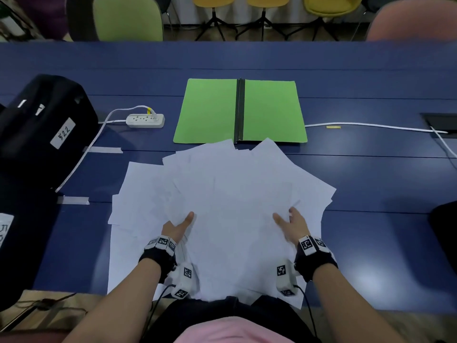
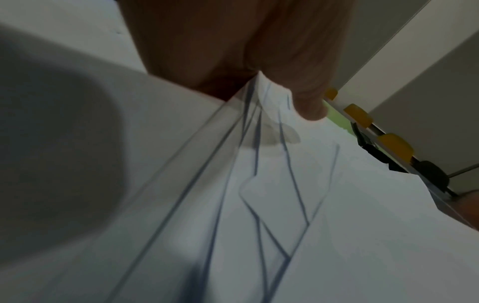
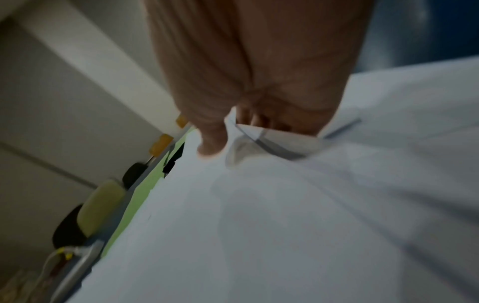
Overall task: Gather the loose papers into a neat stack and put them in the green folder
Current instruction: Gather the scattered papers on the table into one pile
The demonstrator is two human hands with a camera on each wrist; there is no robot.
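Several loose white papers [image 1: 235,194] lie fanned in an untidy overlapping pile on the blue table [image 1: 371,181], and some overhang its near edge. Just beyond them the green folder [image 1: 210,112] lies open and flat, its black spine in the middle. My left hand [image 1: 181,225] pinches the pile's left part, thumb on top and fingers under the sheets. My right hand [image 1: 288,220] pinches the right part the same way. In the left wrist view the thumb [image 2: 308,106] presses on layered sheets [image 2: 337,205]. The right wrist view shows the thumb [image 3: 210,143] over lifted paper edges [image 3: 259,205].
A black bag [image 1: 44,125] fills the left side of the table. A white power strip [image 1: 145,120] with its cable sits left of the folder, and another white cable [image 1: 371,126] runs off to the right. Tape strips [image 1: 106,150] are stuck down at the left. Chairs stand behind the table.
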